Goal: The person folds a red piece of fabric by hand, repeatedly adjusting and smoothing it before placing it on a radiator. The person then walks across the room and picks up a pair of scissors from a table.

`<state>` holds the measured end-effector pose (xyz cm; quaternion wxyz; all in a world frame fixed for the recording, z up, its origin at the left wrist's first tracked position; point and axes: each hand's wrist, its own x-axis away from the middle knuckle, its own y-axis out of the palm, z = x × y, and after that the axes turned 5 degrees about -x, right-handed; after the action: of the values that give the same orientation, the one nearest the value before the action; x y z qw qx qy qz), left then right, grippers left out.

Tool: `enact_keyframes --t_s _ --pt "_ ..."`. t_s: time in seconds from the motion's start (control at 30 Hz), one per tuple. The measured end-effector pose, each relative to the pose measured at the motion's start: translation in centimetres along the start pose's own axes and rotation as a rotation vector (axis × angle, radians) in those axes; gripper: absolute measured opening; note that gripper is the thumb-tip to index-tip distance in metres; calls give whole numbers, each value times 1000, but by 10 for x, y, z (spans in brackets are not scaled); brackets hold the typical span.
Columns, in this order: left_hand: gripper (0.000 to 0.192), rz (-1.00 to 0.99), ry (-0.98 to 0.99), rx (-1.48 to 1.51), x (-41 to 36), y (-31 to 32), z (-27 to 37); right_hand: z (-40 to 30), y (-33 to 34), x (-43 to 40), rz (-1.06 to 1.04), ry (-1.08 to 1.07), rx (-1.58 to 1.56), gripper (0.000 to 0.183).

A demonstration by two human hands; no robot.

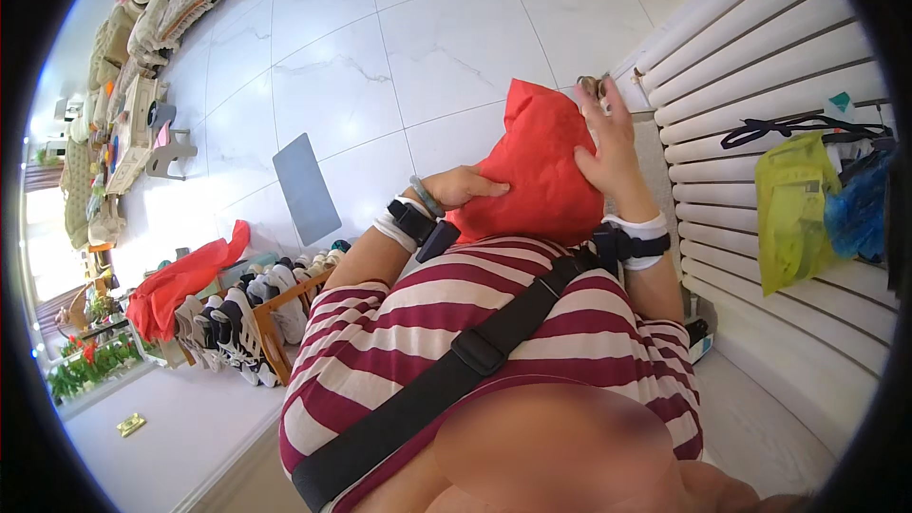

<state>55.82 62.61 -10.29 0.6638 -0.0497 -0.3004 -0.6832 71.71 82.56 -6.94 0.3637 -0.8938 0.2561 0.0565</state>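
A red cloth bag or bundle is held close against my striped shirt; what is inside it is hidden. My left hand grips its left side, the thumb lying on top of the cloth and the fingers mostly out of sight beneath. Against the bundle's right side rests my right hand, its fingers spread and pointing away from me, the thumb touching the red cloth. Another red cloth lies draped over the shoe rack at the left.
A wooden shoe rack with several shoes stands at the left. A grey mat lies on the tiled floor. At the right, a yellow-green bag and a blue plastic bag hang by a white radiator. Sofas line the far left.
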Motion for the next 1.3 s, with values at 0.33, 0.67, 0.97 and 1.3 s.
enact_keyframes --t_s 0.33,0.67,0.97,1.3 --pt "38 -84 131 -141 -4 8 28 -11 15 -5 -672 87 -326 64" --pt "89 634 532 -671 23 -29 -7 2 -28 -12 -152 314 -667 36" --pt "107 549 628 -1001 -4 -22 -1 12 -27 -5 -156 271 -873 39" --pt "65 -23 420 -342 -37 -4 -4 -26 -27 -16 75 -88 -44 35"
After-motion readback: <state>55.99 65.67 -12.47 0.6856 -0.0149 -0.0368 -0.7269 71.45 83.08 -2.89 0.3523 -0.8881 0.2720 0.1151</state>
